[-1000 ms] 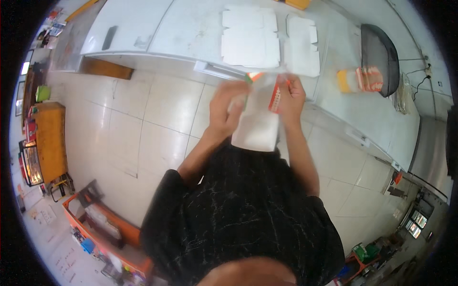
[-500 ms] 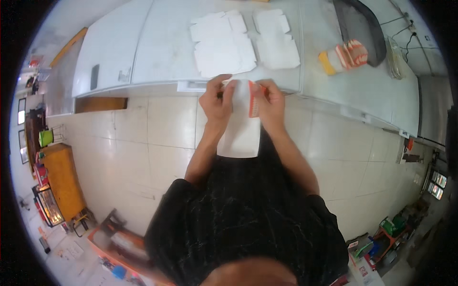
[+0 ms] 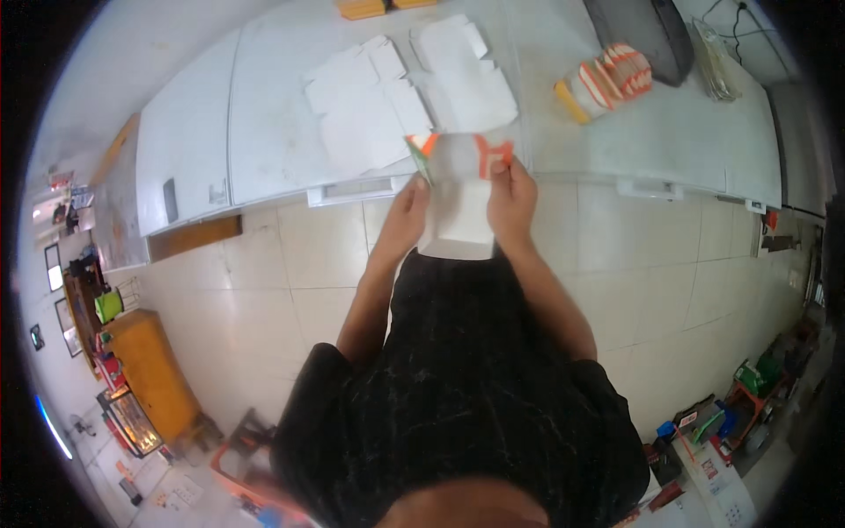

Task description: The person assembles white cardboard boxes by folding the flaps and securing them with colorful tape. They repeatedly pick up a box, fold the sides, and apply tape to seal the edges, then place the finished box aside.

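One yellow-orange cabinet (image 3: 150, 370) is being shown at the far left, well apart from the pale worktop (image 3: 282, 66). On that worktop, flat white carton blanks (image 3: 365, 114) are being supported in a loose, overlapping pile, presumably within easy reach and out of the way of the folding. Just in front of its edge, the left hand (image 3: 405, 220) is being curled around the left wall of a partly folded paperboard carton (image 3: 459, 207), thumb up near a green-and-orange flap (image 3: 422, 146); how firmly it is being pressed cannot be told. The carton is being held between both hands, open face up, its near end by the black shirt (image 3: 475, 352), probably so that both walls can be steadied at once. Beyond it, another white blank (image 3: 465, 79) is being rested flat. On the right wall, a red-orange flap (image 3: 484, 151) is being pinched by the right hand (image 3: 512, 207), thumb on top, seemingly for control of the fold. Farther right, orange-and-white folded pieces (image 3: 607, 81) are being grouped beside a dark grey case (image 3: 641, 35), apparently to leave the near edge free.
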### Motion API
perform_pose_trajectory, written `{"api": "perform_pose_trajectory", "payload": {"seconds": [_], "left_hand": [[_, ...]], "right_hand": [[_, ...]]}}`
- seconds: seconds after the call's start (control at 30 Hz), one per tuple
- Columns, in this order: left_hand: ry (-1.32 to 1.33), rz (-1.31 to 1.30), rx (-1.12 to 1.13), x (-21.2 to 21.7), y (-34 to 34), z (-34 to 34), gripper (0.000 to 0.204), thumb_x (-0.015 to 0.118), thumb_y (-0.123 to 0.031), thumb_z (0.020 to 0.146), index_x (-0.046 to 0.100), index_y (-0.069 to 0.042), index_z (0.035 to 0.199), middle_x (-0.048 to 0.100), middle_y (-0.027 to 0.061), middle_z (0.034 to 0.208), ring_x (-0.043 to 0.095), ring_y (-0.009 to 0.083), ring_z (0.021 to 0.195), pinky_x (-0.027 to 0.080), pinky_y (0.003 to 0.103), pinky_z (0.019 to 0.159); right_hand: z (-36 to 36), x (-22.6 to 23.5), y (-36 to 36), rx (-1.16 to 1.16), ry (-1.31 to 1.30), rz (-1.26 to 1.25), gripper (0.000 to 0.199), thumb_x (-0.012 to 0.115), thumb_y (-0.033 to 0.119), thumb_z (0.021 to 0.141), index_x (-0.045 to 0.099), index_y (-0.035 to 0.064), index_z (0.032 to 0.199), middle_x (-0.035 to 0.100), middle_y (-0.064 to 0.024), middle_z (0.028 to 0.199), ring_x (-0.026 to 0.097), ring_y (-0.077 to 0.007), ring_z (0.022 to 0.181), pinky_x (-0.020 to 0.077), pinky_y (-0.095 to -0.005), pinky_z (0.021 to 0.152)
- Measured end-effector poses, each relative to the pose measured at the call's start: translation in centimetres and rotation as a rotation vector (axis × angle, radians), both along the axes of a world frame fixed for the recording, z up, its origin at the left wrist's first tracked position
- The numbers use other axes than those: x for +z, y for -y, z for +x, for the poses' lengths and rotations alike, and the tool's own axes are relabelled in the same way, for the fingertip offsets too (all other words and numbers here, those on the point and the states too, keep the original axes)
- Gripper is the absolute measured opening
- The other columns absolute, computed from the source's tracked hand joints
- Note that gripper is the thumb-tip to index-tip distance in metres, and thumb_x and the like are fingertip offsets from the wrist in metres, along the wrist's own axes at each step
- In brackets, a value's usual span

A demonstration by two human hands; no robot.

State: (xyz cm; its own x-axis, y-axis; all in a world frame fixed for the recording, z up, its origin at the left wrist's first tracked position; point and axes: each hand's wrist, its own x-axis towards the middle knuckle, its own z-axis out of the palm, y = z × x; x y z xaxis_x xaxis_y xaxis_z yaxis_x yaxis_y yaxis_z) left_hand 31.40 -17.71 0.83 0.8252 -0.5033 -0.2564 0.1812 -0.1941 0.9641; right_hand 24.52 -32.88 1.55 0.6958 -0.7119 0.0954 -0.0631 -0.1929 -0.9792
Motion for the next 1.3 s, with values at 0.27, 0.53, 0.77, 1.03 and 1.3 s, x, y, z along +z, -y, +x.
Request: {"api": "perform_pose_trajectory", "payload": {"seconds": [0.27, 0.53, 0.77, 1.03, 1.3], "left_hand": [[-0.112, -0.063, 0.191, -0.1, 6.4, -0.3, 0.032, 0.044, -0.031, 0.105, 0.057, -0.007, 0.088, 0.042, -0.0094, 0.075, 0.035, 0.0003, 0.070, 0.031, 0.020, 0.060], [-0.062, -0.122, -0.119, -1.3, 14.3, 1.6, 0.030, 0.042, -0.026, 0.106, 0.060, -0.002, 0.102, 0.063, 0.0061, 0.104, 0.057, 0.0130, 0.098, 0.044, 0.028, 0.089], [0.543, 0.049, -0.376, -10.6, 29.0, 10.3, 0.031, 0.059, -0.025, 0.094, 0.061, -0.001, 0.113, 0.060, 0.0131, 0.116, 0.056, 0.0284, 0.112, 0.043, 0.039, 0.097], [0.397, -0.208, -0.506, -13.9, 35.8, 10.6, 0.060, 0.075, -0.028, 0.076, 0.051, -0.005, 0.127, 0.054, 0.0236, 0.120, 0.051, 0.0366, 0.112, 0.043, 0.045, 0.095], [0.895, 0.288, -0.851, -13.9, 37.0, 12.9, 0.082, 0.076, -0.021, 0.073, 0.031, -0.006, 0.140, 0.037, 0.0251, 0.131, 0.041, 0.0411, 0.126, 0.045, 0.048, 0.100]], "right_hand": [[-0.3, -0.4, 2.4, -0.023, 0.081, 0.524, 0.029, 0.050, 0.024, 0.103, 0.062, -0.0019, 0.105, 0.059, -0.0004, 0.080, 0.049, -0.0071, 0.073, 0.0425, -0.0250, 0.068], [-5.1, -3.8, 12.3, 0.012, -0.078, 0.293, 0.031, 0.049, 0.025, 0.103, 0.061, -0.0009, 0.115, 0.066, -0.0044, 0.097, 0.055, -0.0097, 0.091, 0.0453, -0.0284, 0.083], [-7.5, -7.5, 21.1, 0.089, -0.092, 0.013, 0.025, 0.054, 0.018, 0.099, 0.061, -0.0001, 0.114, 0.066, -0.0130, 0.104, 0.061, -0.0236, 0.094, 0.0466, -0.0332, 0.086], [-1.6, -9.9, 27.4, 0.031, 0.123, -0.354, 0.022, 0.056, 0.012, 0.094, 0.059, 0.0007, 0.112, 0.060, -0.0198, 0.111, 0.057, -0.0403, 0.101, 0.0441, -0.0442, 0.090], [-0.5, -9.4, 30.4, -0.287, 0.099, -0.178, 0.029, 0.051, 0.022, 0.102, 0.062, 0.0012, 0.118, 0.067, -0.0151, 0.090, 0.063, -0.0211, 0.080, 0.0474, -0.0322, 0.073]]}}
